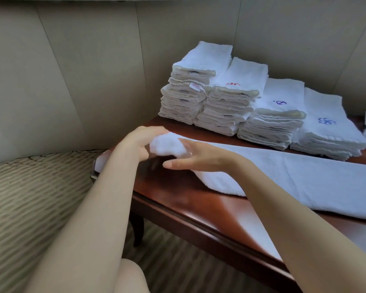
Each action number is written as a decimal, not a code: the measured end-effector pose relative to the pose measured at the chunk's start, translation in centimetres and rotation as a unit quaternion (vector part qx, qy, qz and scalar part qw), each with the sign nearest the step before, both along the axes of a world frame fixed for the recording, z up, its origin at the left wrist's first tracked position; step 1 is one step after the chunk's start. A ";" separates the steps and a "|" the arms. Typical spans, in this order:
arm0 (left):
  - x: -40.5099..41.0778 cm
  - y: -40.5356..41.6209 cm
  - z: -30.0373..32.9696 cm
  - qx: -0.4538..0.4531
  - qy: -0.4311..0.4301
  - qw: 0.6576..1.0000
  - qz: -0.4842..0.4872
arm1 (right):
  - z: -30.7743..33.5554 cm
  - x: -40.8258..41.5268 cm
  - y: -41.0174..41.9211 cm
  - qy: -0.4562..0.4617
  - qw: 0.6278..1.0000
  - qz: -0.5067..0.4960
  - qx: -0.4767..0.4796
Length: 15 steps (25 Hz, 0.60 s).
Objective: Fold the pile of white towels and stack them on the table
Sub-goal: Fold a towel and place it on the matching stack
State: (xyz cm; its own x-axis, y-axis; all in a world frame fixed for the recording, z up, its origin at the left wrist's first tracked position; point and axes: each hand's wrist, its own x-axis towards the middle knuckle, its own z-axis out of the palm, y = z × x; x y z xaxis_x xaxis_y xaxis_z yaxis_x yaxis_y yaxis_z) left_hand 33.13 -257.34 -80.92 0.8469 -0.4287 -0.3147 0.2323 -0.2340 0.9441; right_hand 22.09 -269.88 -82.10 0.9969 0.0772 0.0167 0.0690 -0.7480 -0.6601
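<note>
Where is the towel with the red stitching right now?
In the head view, the red-stitched towel tops the second stack from the left, at the table's far side, between a taller stack and a blue-marked one.

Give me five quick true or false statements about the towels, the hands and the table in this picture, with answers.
1. The long white towel lies on a glossy reddish-brown wooden table. True.
2. Four stacks of folded white towels stand side by side. True.
3. Every embroidered mark is red. False: one is red, two are blue.
4. The left hand holds the towel's lifted end. True.
5. The right hand rests on the carpet. False: it is at the towel.
</note>
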 end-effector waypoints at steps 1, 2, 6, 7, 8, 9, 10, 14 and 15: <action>-0.9 -0.3 0.9 -0.080 0.036 0.996 -0.013 | 0.1 -0.1 0.1 -0.041 0.999 0.023 -0.005; -1.8 -0.7 1.8 -0.158 0.069 0.984 -0.041 | 0.1 -0.3 -0.2 -0.076 0.997 -0.011 -0.008; -5.7 -3.1 4.0 -0.316 0.078 0.934 -0.148 | 0.6 -3.7 -3.8 -0.140 0.924 -0.283 0.216; -6.9 -4.0 4.0 -0.315 0.054 0.935 -0.157 | 1.1 -4.9 -4.8 -0.143 0.888 -0.312 0.306; -8.2 -5.0 3.8 -0.291 0.013 0.942 -0.167 | 1.7 -6.1 -5.9 -0.153 0.849 -0.331 0.381; -9.5 -6.2 3.2 -0.243 -0.055 0.951 -0.183 | 2.5 -7.6 -7.0 -0.173 0.813 -0.345 0.437; -10.9 -7.3 2.4 -0.180 -0.140 0.951 -0.210 | 3.1 -8.9 -8.2 -0.197 0.782 -0.353 0.474; -16.3 -12.0 -1.2 0.080 -0.448 0.826 -0.333 | 4.0 -16.3 -13.7 -0.301 0.704 -0.353 0.538; -17.6 -13.0 -2.0 0.127 -0.497 0.786 -0.346 | 3.9 -18.3 -14.8 -0.319 0.697 -0.355 0.536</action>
